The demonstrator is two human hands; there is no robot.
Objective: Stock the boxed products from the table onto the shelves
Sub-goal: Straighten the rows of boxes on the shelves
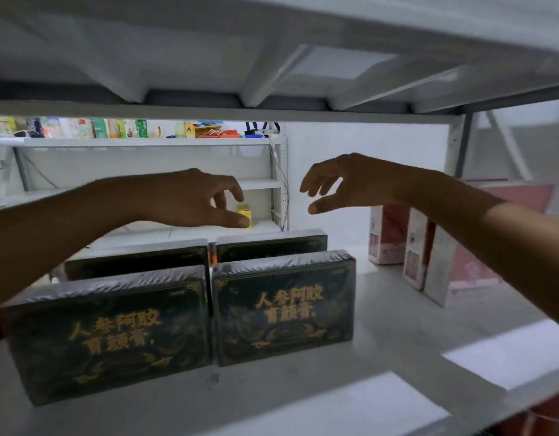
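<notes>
Several dark green boxes with gold lettering stand upright in two rows on a white shelf (397,325). The front row holds a left box (108,332) and a right box (284,306). Behind them stand a rear left box (136,259) and a rear right box (271,247). My left hand (190,196) hovers above the rear left box, its fingers loosely curved, and it holds nothing. My right hand (344,180) hovers above the rear right box with fingers and thumb spread apart, also holding nothing.
Red and white boxes (394,234) stand at the right end of the shelf. The shelf above (271,58) hangs low overhead. Through the open back I see another shelving unit (146,143) with colourful packages and a small yellow box (244,214).
</notes>
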